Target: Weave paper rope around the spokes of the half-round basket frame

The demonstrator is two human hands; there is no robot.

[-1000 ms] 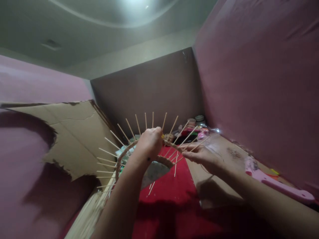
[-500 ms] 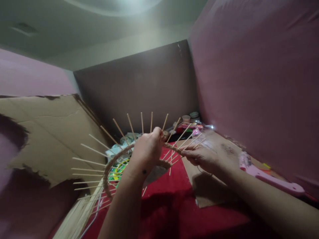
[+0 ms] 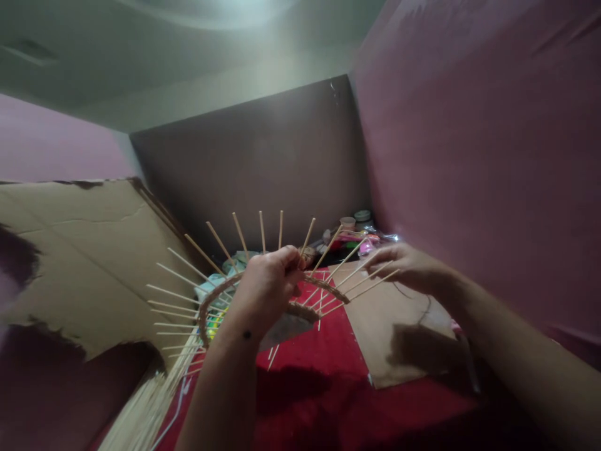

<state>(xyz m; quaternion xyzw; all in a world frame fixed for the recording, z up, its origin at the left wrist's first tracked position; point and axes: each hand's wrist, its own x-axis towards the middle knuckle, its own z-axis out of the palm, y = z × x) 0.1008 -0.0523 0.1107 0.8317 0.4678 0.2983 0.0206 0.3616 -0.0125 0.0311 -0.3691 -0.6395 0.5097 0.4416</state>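
Observation:
My left hand is closed on the rim of a round twine-wrapped ring held up over the red cloth. Several thin wooden sticks fan outward from the ring like spokes. My right hand hovers at the sticks on the ring's right side, fingers loosely bent toward their tips. A thin dark thread hangs below that hand; whether the fingers pinch it is unclear.
A red cloth covers the surface, with a brown cardboard sheet lying on it at right. A large torn cardboard piece leans at left. A bundle of loose sticks lies bottom left. Small jars and colourful clutter sit at the back corner.
My right hand has lifted away from the ring's right rim and moved up and right to the stick tips. The left hand and ring stayed nearly put.

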